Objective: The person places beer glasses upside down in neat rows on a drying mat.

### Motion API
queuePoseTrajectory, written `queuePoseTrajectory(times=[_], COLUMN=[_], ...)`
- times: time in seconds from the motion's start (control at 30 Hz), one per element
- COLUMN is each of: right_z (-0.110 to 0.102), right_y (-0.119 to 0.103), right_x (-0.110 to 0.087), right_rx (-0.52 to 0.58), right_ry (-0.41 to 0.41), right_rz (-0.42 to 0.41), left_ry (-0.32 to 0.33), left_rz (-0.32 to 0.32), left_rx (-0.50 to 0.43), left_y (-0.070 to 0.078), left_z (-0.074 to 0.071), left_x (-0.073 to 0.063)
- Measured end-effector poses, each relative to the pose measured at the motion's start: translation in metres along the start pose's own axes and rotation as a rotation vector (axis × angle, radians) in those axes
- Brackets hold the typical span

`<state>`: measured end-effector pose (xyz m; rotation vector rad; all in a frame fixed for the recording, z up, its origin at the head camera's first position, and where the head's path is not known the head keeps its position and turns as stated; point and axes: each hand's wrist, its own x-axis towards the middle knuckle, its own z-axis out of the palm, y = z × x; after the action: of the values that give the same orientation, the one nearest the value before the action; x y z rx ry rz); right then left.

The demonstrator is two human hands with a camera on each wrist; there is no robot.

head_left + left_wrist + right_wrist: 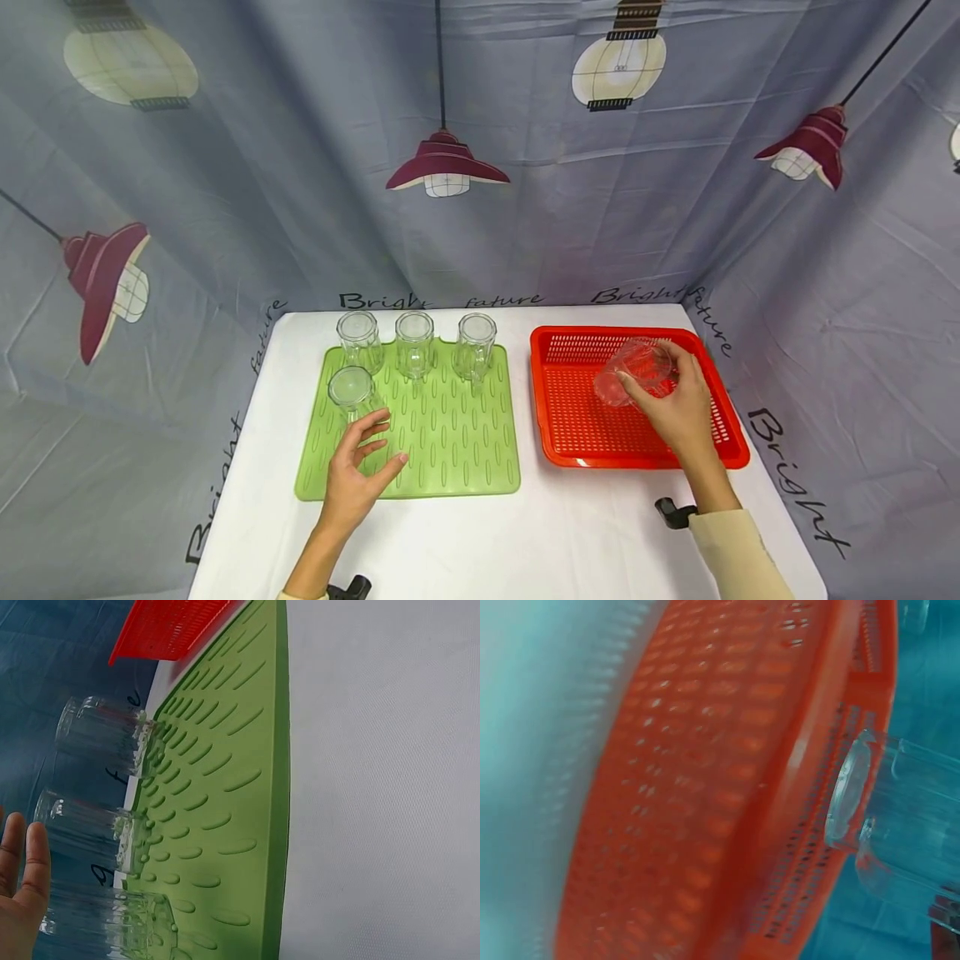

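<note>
My right hand (684,408) grips a clear glass mug (633,367) on its side over the red basket, thumb on the near side and fingers at the far side. In the right wrist view that glass mug (911,814) shows tilted beyond the basket rim. My left hand (352,483) is over the left front of the green mat (457,471), fingers spread and loosely bent, holding nothing. Just beyond its fingertips a glass mug (351,387) stands on the mat. Behind it, three more mugs stand in a row: left (359,337), middle (415,340) and right (475,342).
The red perforated basket (615,462) sits on the right of the white table (517,533), beside the mat. A grey curtain (525,242) with printed lamps hangs behind and along both sides. Black wrist mounts show below both hands.
</note>
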<state>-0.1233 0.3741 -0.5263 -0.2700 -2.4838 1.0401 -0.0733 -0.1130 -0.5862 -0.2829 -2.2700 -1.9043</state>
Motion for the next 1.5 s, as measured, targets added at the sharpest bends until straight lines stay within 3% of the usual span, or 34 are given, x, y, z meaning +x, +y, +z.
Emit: queuePoseTrajectory(times=[0.2, 0.73, 1.13, 1.3, 1.5], right_z=[0.001, 0.009, 0.030, 0.036, 0.042], right_y=[-0.019, -0.064, -0.088, -0.101, -0.114], right_x=[-0.006, -0.025, -0.040, -0.045, -0.051], right_rx=[-0.023, 0.090, 0.144, 0.171, 0.175], right_ry=[0.000, -0.038, -0.106, -0.144, -0.176], right_rz=[-0.065, -0.195, -0.307, -0.323, -0.336], left_ry=[-0.003, -0.021, -0.010, -0.024, -0.049], left_rz=[0.011, 0.035, 0.061, 0.085, 0.067], left_rx=[-0.001, -0.018, -0.037, -0.036, -0.028], left_y=[0.001, 0.002, 0.004, 0.005, 0.008], left_z=[0.003, 0.012, 0.020, 0.024, 0.026], left_x=[0.000, 0.004, 0.009, 0.010, 0.010])
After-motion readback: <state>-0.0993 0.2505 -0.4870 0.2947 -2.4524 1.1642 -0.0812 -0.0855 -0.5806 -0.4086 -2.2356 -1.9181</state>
